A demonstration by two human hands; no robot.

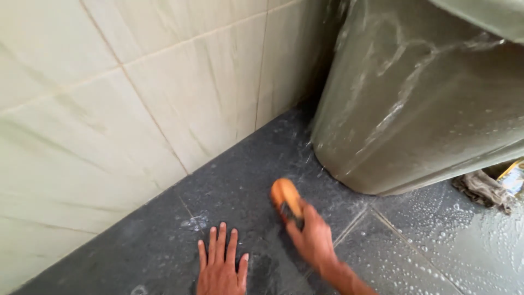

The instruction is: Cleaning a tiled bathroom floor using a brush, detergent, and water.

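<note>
Brush (286,198), orange-backed, sits on the dark floor (164,246) just below picture centre, gripped from about 5 o'clock. Left to right:

Wall (109,98) of pale tiles fills 9 to 12 o'clock, dry-looking, meeting the floor along a slanting joint.

Floor beside the wall: wet, with small patches of foam near a grout line at 7 o'clock of the brush.

Left hand (221,267) at 6 o'clock of the frame, flat on the floor, fingers spread wide, holding nothing, near the brush but apart from it.

Right hand (314,240) just right of that, closed round the brush's near end, bristles down on the tile.

Grey-green drum (415,104) at 1 to 3 o'clock, its side streaked with soap, standing on the floor just past the brush.

Floor at 4 o'clock: thick with suds and beads of water.

Rag (483,188) and a yellowish scrap at 3 o'clock, tucked against the drum's foot.

Judging by the lather: scrubbing well under way, right side soaped, strip along the wall only lightly foamed, rinsing not yet done.
</note>
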